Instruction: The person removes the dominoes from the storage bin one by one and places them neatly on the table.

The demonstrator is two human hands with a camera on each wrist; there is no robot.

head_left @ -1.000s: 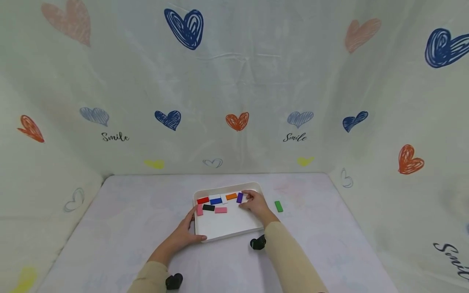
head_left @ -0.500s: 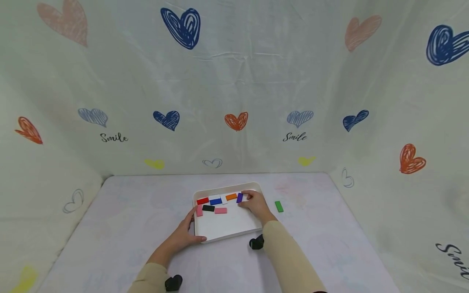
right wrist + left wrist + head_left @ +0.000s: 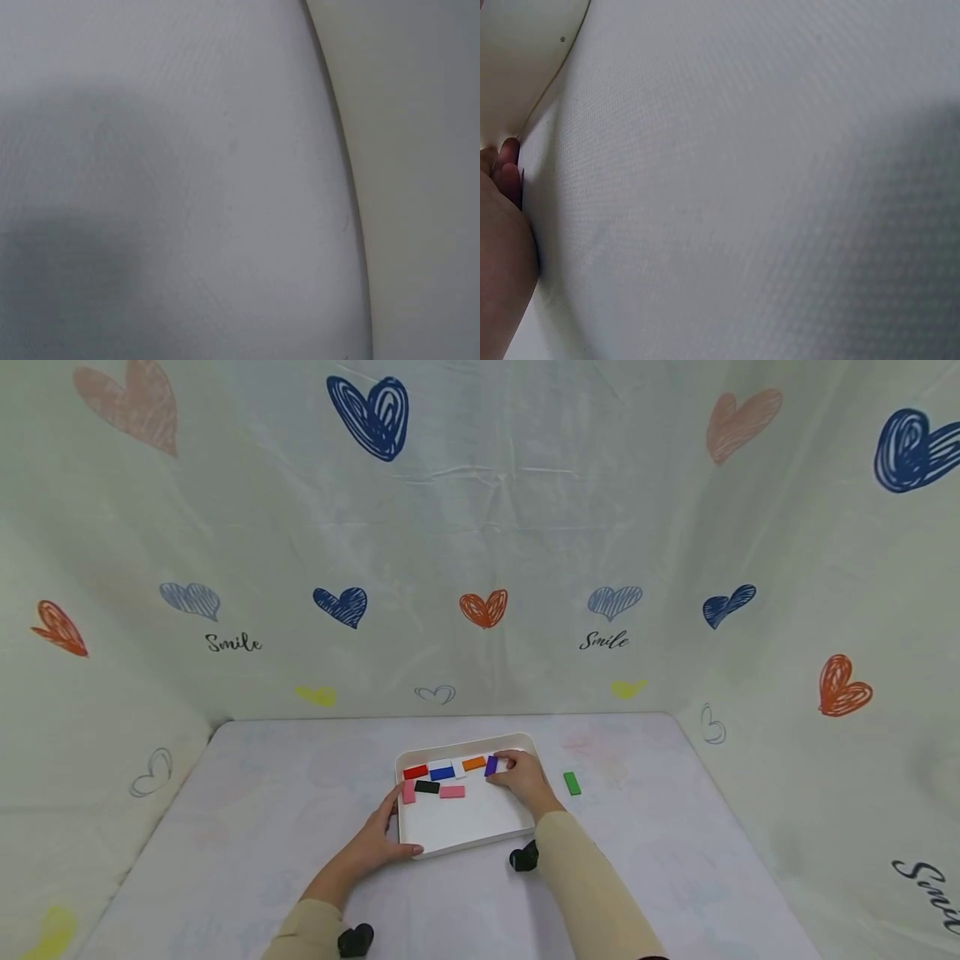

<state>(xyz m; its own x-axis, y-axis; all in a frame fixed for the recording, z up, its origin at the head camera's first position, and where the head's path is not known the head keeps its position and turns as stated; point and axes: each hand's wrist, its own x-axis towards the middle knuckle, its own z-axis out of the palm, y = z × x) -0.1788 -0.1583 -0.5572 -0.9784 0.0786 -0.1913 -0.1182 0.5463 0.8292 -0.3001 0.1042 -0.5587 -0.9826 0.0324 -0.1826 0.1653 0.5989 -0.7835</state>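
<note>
A shallow white tray [image 3: 468, 822] lies on the table, slightly skewed. My left hand [image 3: 372, 842] grips its near left corner, thumb over the front rim and fingers along the left side. In the left wrist view, part of that hand [image 3: 502, 247] shows against the tray's outer wall [image 3: 532, 60]. Inside the tray's far right part, my right hand [image 3: 527, 779] pinches a small purple block [image 3: 491, 766] between thumb and fingers. Just left of it are an orange block [image 3: 474, 763], a blue block [image 3: 442, 773] and a red block [image 3: 416, 772].
Nearer in the tray lie a black block [image 3: 427, 787], a pink block [image 3: 452, 792] and another pink block [image 3: 408, 791] by the left wall. A green block [image 3: 572, 783] lies on the table right of the tray. A heart-printed curtain [image 3: 540, 527] hangs behind.
The view shifts very slightly. Both hands keep their places, the left on the tray and the right at the purple block; the blocks look unmoved.
</note>
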